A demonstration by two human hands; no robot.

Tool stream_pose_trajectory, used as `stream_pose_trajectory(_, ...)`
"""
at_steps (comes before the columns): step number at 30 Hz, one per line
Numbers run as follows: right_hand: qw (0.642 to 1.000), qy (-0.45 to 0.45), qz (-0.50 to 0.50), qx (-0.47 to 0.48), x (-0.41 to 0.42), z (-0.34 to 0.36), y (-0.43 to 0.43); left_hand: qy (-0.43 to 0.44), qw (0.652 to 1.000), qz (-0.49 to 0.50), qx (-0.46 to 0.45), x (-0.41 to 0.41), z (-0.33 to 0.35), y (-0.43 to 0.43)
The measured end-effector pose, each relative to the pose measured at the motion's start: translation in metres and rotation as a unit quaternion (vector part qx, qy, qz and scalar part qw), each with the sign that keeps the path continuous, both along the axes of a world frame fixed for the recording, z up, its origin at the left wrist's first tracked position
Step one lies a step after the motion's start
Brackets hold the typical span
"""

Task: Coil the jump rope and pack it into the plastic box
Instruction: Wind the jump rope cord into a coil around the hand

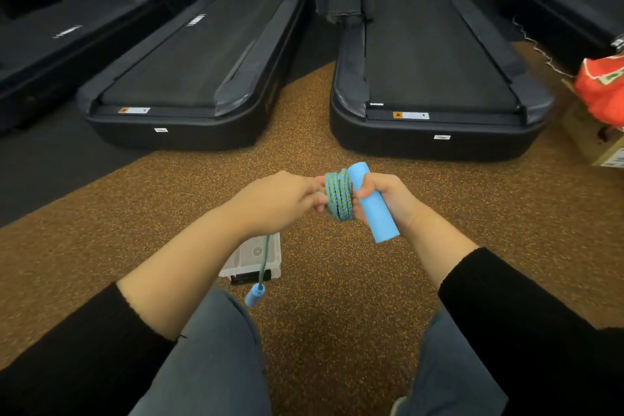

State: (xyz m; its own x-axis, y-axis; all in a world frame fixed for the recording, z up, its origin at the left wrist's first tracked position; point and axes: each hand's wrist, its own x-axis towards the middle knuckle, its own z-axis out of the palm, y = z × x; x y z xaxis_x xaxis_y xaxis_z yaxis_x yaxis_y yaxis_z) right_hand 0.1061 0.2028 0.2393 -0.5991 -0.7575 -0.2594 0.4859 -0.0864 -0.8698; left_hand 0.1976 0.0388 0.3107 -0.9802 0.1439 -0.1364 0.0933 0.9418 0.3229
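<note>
Gripping one blue handle (373, 201) in right hand (388, 199), left hand (280, 203) pinching coil (339, 196)

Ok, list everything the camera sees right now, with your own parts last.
rope coil: one, green-blue, between both hands
held handle: one, blue, in right hand
hanging handle: one, blue, dangling below left hand
plastic box: one, clear, on floor under left forearm
treadmills: at least four, black, in a row ahead
cardboard box: one, brown, far right
red bag: one, on cardboard box
floor: brown speckled
hands: left, right, both gripping
</note>
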Motion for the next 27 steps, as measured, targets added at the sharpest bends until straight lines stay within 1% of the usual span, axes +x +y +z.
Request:
stream_pose_trajectory(2, 0.998, 0.005, 0.004, 0.058, 0.003, 0.005, 0.002, 0.018, 1.0, 0.005, 0.015, -0.004, 0.002, -0.005)
stream_pose_trajectory(3, 0.997, 0.002, 0.012, 0.072, 0.005, 0.007, 0.004, 0.027, 0.999, 0.007, 0.031, -0.006, 0.003, -0.007)
stream_pose_trajectory(6, 0.997, -0.006, 0.029, 0.077, 0.009, 0.008, 0.01, 0.045, 0.995, 0.003, 0.09, -0.01, 0.005, -0.007)
stream_pose_trajectory(9, 0.992, 0.011, 0.041, 0.116, 0.011, 0.005, 0.012, 0.052, 0.992, 0.006, 0.113, -0.013, 0.004, -0.007)
stream_pose_trajectory(13, 0.994, -0.014, 0.03, 0.106, 0.015, 0.009, 0.019, 0.053, 0.982, 0.02, 0.18, -0.017, 0.002, -0.011)
stream_pose_trajectory(17, 0.992, -0.005, 0.04, 0.124, 0.011, -0.003, 0.019, 0.065, 0.978, 0.018, 0.198, -0.021, -0.001, -0.018)
stream_pose_trajectory(21, 0.992, -0.015, 0.045, 0.115, 0.01, -0.004, 0.014, 0.055, 0.97, 0.014, 0.237, -0.024, -0.006, -0.017)
stream_pose_trajectory(25, 0.997, -0.055, 0.022, 0.054, 0.006, -0.008, 0.011, 0.026, 0.951, 0.024, 0.306, -0.024, -0.019, -0.021)
stream_pose_trajectory(27, 0.997, -0.069, 0.031, 0.028, 0.008, -0.001, 0.01, 0.01, 0.942, 0.035, 0.333, -0.02, -0.029, -0.017)
